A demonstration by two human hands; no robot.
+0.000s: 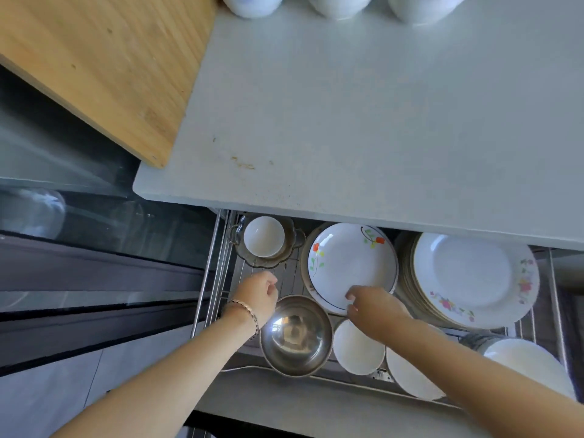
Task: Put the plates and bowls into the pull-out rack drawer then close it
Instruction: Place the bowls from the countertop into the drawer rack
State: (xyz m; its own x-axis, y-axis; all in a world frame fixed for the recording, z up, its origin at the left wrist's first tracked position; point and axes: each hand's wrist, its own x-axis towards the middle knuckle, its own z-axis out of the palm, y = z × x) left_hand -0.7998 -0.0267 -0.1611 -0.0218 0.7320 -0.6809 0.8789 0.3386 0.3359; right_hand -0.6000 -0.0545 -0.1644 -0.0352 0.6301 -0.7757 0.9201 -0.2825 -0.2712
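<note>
Right hand [373, 311]: fingers bent over the near rim of the flower plate [347, 263], gripping that edge as far as I can judge (thumb hidden under the palm). The plate lies flat on a short pile in the middle of the rack [205, 279]. A hold at the near edge probably suits setting or nudging it square on the pile.

Left hand [257, 295]: loosely curled, holding nothing, just over the far-left rim of the steel bowl [295, 336]. Contact can't be told. It looks placed to steady or shift that bowl, or simply waiting.

Outward: white bowl [357, 349] just right of the steel bowl, partly under the right wrist, more white ware beyond it at the front. Cup [264, 236] nested in a glass dish [290, 248] at the back left. Tall plate stack [467, 279] on the right, leaning. Big flat pieces sit at the back, deep ones at the front, likely to save room.

The drawer is pulled out under the counter [379, 121], whose near part is bare. White bowls [338, 4] sit at its far edge, board [110, 64] to the left. Loading looks well along. Closing is not yet done.
</note>
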